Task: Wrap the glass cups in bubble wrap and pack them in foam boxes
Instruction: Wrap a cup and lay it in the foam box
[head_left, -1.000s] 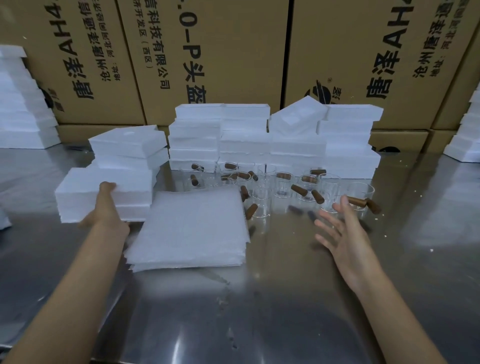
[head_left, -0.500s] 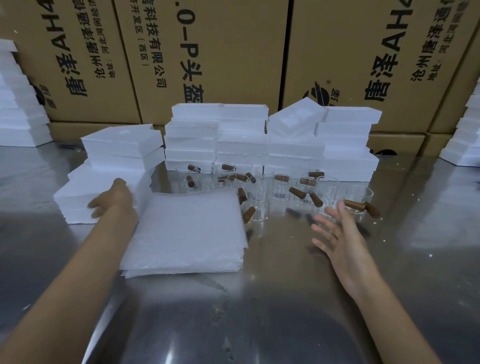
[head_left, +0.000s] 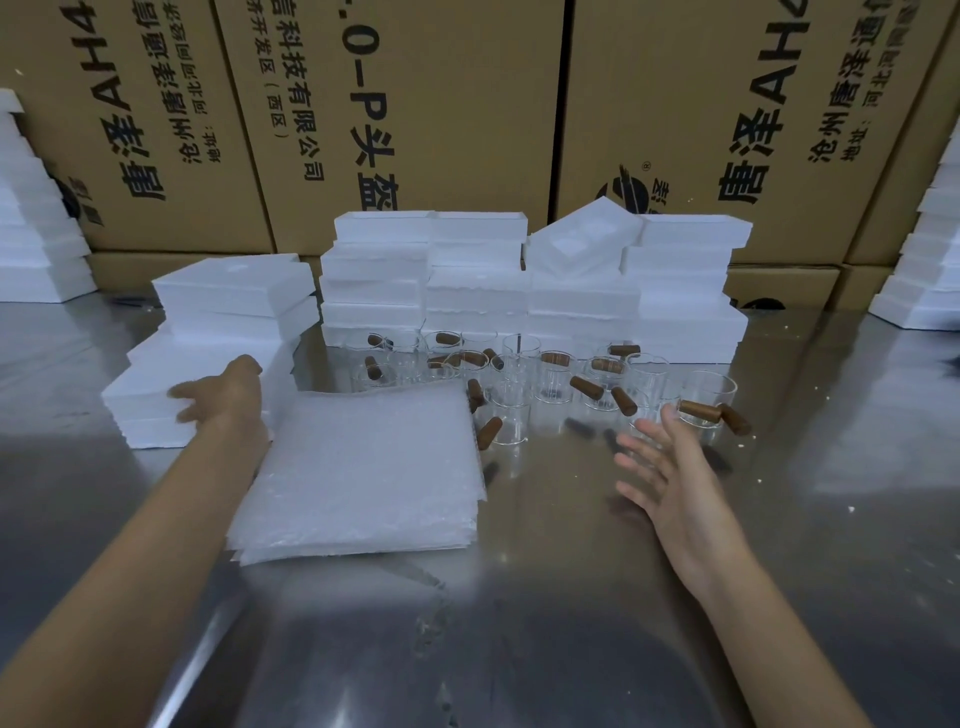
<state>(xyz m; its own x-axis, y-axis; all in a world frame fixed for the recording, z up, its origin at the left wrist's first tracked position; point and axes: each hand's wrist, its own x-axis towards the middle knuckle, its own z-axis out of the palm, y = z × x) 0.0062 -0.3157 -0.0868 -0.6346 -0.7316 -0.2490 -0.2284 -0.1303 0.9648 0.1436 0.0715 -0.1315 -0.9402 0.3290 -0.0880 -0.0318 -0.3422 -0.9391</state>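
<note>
Two hands out. Left hand (head_left: 221, 397) resting on near foam box stack (head_left: 156, 400), fingers (head_left: 182, 402) spread, seemingly not yet gripping. Right hand (head_left: 662, 462) open, fingers apart, just short of glass cups (head_left: 709, 397) clustered behind bubble wrap pile (head_left: 363, 467). Best to lift top box squarely, take cup by its wooden handle (head_left: 698, 410).

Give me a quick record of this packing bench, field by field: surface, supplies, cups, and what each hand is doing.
surface: steel table
bubble wrap: stack of sheets, flat, near centre
foam boxes: nearest stack at left; a row of stacks behind the cups
glass cups: cluster with brown handles, right of the wrap, none wrapped
left hand: fingers on the nearest stack's side, grip unclear
right hand: open, fingers spread, just short of the cups
backdrop: cardboard cartons
</note>
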